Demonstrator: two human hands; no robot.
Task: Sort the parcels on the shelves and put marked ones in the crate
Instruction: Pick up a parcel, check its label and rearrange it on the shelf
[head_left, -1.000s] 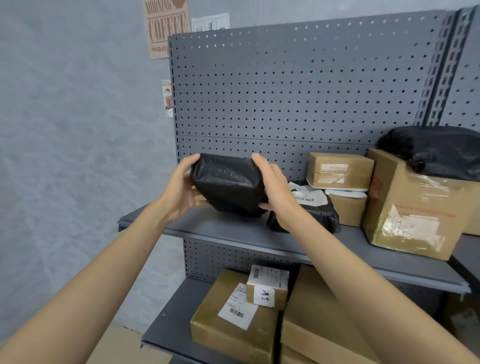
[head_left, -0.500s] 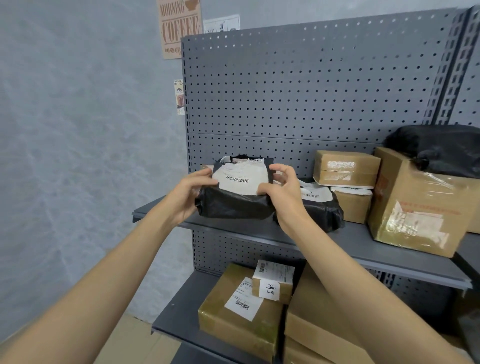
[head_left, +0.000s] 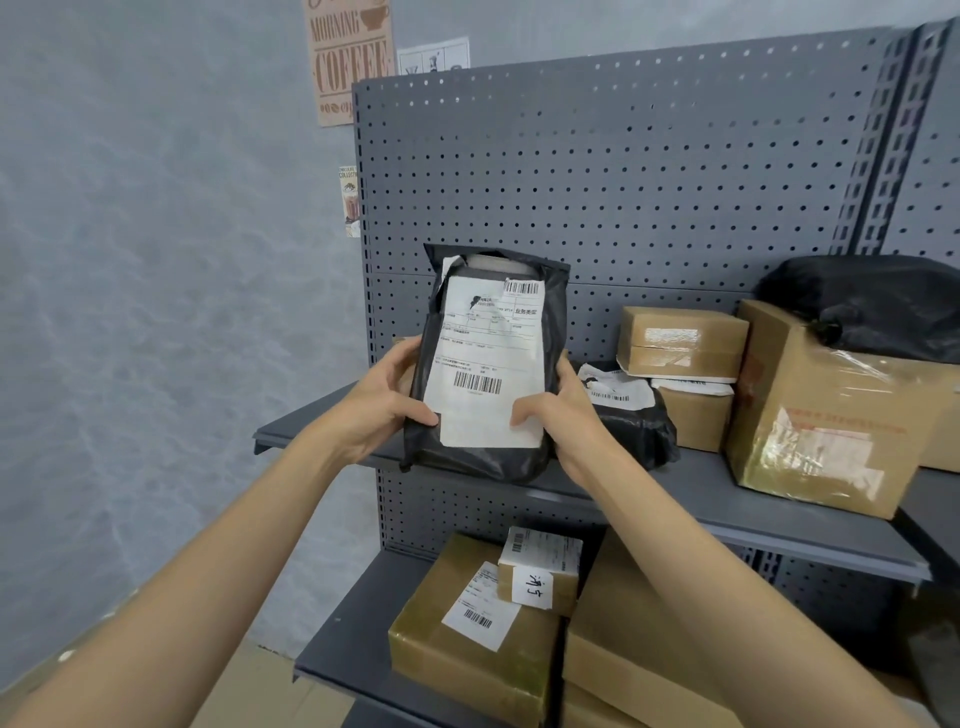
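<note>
- I hold the black bag (head_left: 483, 457) upright between my hands, label (head_left: 488, 364) facing me, its lower end just above the front edge of the shelf (head_left: 727, 499); the label is printed with barcodes, and I see no handwritten mark on it, though the print is too small to read
- my left hand (head_left: 384, 405) clasps the bag's left edge, thumb on the front; my right hand (head_left: 561, 410) clasps the right edge, thumb on the label; both closed on the bag
- I judge the sort barely begun; this parcel is under check, not yet placed
- just right of my right hand lies another black bag (head_left: 634, 421); beyond it stacked small boxes (head_left: 680, 338), a big taped box (head_left: 821, 415) and a black sack (head_left: 872, 301), all left to check
- below my hands, the lower shelf holds brown boxes; a small one (head_left: 540, 571) bears a handwritten tag (head_left: 535, 584), likely a marked one for the crate
- no crate is in view
</note>
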